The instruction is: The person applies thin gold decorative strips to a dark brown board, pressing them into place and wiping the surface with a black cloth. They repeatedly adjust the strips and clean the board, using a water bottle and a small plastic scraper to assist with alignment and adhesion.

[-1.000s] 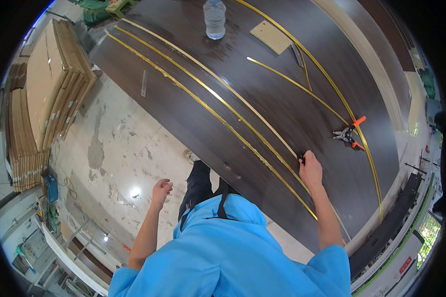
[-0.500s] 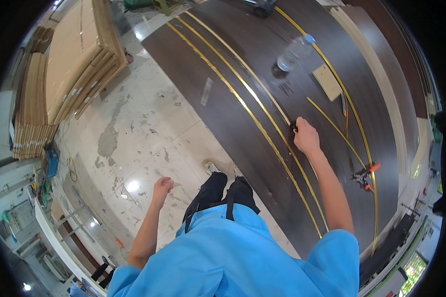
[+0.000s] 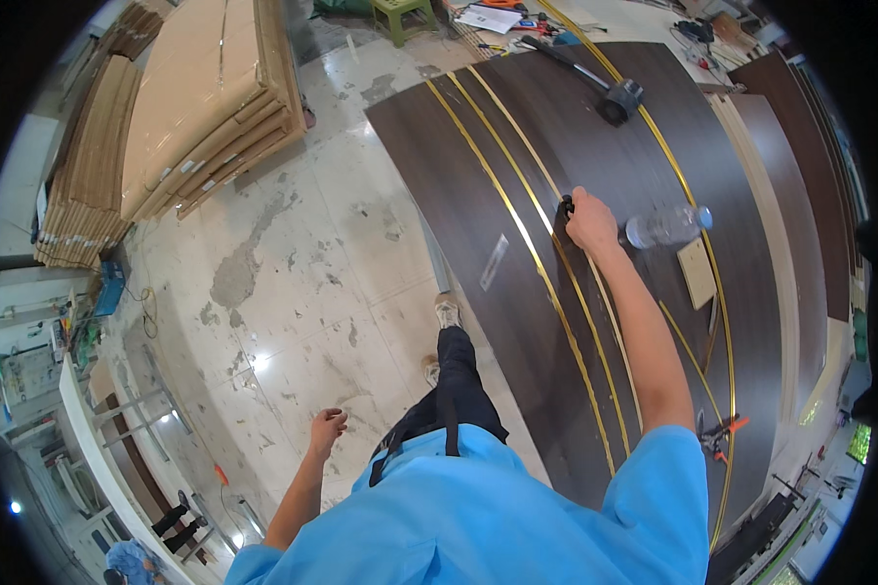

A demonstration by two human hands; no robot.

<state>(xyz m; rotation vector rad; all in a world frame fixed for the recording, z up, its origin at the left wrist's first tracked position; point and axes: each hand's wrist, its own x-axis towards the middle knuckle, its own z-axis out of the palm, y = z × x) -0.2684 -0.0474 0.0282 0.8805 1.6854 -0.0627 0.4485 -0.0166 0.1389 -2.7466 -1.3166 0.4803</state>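
Note:
My right hand (image 3: 592, 222) is closed around a small black object (image 3: 566, 207), mostly hidden in the fingers. It rests at a thin pale-gold strip (image 3: 519, 127) running along a dark wood-grain panel (image 3: 654, 175). Two brighter gold strips (image 3: 529, 244) lie to its left on the same panel. My left hand (image 3: 329, 429) hangs over the floor, empty, with its fingers loosely bent and apart. Just right of my right hand, a clear plastic bottle (image 3: 658, 227) with a blue cap lies on its side. A beige rectangular block (image 3: 696, 274) is beside the bottle.
A black-headed mallet (image 3: 620, 100) lies at the panel's far end. Orange-handled pliers (image 3: 720, 436) sit near a long gold strip (image 3: 728, 351) at right. Stacked cardboard sheets (image 3: 195, 107) stand at far left. A green stool (image 3: 402, 18) and scattered tools are beyond the panel.
I have stepped forward along the panel, and the view has shifted with me. My right hand has slid farther up the pale-gold strip with the black object. The mallet is now fully visible.

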